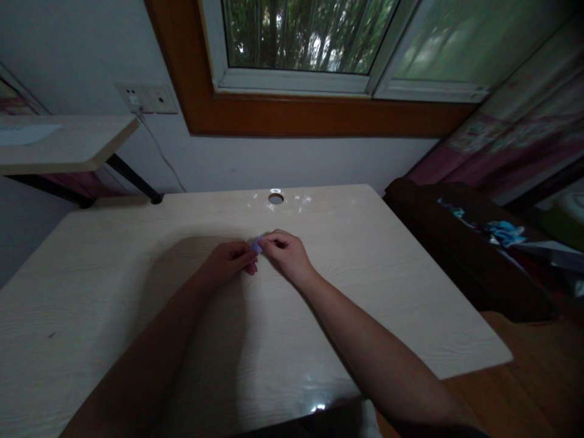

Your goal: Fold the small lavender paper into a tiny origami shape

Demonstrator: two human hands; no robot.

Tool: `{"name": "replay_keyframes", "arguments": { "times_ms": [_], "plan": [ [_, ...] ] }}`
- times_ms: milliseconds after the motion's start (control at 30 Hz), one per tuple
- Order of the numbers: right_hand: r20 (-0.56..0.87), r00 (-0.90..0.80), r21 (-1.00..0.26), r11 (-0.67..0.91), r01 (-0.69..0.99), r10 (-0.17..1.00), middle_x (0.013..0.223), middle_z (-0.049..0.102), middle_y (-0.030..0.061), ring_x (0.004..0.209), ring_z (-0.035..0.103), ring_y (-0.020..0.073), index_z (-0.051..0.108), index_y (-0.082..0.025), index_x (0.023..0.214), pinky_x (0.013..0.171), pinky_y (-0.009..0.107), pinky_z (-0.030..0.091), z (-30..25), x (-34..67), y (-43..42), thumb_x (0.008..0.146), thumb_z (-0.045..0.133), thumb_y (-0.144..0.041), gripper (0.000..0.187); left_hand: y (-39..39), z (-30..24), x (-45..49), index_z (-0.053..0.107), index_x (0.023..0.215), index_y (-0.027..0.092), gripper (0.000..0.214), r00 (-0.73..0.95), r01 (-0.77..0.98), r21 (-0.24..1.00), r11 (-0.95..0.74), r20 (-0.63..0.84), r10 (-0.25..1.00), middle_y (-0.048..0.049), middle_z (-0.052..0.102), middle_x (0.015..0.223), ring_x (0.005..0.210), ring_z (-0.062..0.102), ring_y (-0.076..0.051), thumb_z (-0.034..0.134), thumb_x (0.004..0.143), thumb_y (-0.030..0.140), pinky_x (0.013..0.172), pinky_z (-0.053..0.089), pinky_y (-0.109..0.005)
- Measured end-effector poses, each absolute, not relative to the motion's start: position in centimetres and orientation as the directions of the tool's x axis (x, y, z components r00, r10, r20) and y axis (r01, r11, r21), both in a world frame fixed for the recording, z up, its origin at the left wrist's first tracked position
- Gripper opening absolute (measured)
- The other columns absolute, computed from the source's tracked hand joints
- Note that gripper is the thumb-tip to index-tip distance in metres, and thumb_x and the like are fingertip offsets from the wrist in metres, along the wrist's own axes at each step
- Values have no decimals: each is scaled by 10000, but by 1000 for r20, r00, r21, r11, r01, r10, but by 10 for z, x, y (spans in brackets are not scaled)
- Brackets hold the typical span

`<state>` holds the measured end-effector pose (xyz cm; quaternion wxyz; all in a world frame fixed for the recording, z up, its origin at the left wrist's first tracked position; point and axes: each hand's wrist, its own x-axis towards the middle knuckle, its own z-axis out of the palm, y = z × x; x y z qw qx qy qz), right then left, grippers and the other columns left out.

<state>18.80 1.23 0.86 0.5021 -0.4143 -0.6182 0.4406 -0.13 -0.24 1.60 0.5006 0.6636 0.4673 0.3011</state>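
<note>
A small pale-purple piece, perhaps folded paper (257, 244), is held between both hands over the middle of the desk (365, 267). My left hand (230, 260) pinches its lower left side with thumb and fingers. On the other side, my right hand (285, 248) grips its upper right edge between thumb and forefinger. The fingers cover much of the piece, so its full shape and exact kind are hidden.
A round cable hole (276, 199) lies near the desk's back edge. At left stands a raised shelf (68, 143) on black legs. A white cable (159, 149) runs down from the wall socket (146, 98). Right of the desk is a dark brown sofa-like piece (456, 243) with items on it.
</note>
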Motion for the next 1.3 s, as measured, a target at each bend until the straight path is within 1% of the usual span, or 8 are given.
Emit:
{"name": "replay_keyframes", "arguments": {
  "times_ms": [100,233,367,567,667,867,1167,1300],
  "plan": [
    [211,-139,-975,219,44,968,776,671,30,730,593,156,745,-185,784,710,290,458,6,189,14,801,695,-333,157,-2,17,-2,651,720,159,333,400,346,934,-87,-63,914,-41,738,688,634,690,-162,594,871,450,654,522,-253],
    [136,-117,-988,127,-86,984,783,683,30,715,593,151,727,-181,823,718,291,475,0,191,19,799,697,-387,210,-3,18,-2,644,680,157,352,436,349,929,-120,-48,899,-38,721,665,609,666,-151,580,882,438,646,502,-251],
    [95,-143,-984,72,-162,985,786,680,38,661,562,136,728,-179,871,676,280,477,-1,191,20,836,651,-467,300,-4,21,-2,638,683,158,346,414,341,934,-109,-46,909,-33,703,644,601,645,-148,580,879,437,638,490,-250],
    [118,-306,-993,111,-42,945,807,684,30,775,606,157,740,-187,806,773,298,472,7,191,16,796,708,-451,266,-4,20,-3,618,695,159,354,369,253,962,-100,-1,929,-23,661,637,613,608,-146,514,912,420,647,476,-254],
    [101,-363,-995,92,-43,926,798,691,29,776,618,155,742,-183,783,778,300,467,7,192,16,802,707,-425,246,-4,21,-3,605,688,162,345,361,258,960,-108,8,933,-20,651,630,618,597,-149,500,914,401,655,467,-258],
    [67,-355,-995,38,-89,932,745,684,21,725,608,145,719,-170,755,761,305,476,6,191,16,761,741,-411,242,-4,23,-3,607,681,161,396,358,292,948,-127,15,934,-23,639,643,634,583,-152,444,943,408,660,451,-259],
    [62,-333,-998,54,-35,941,741,687,20,702,593,145,688,-175,719,732,300,463,2,190,17,741,745,-410,243,-2,20,-3,633,704,162,458,362,342,923,-176,44,931,-24,659,668,653,591,-153,411,964,466,677,445,-262],
    [63,-317,-998,58,-26,946,700,670,10,681,581,145,669,-178,694,707,296,462,1,189,18,749,732,-433,269,-2,19,-2,638,723,160,389,364,366,915,-169,26,931,-27,689,676,643,628,-157,546,896,497,660,466,-255]
  ]
}}
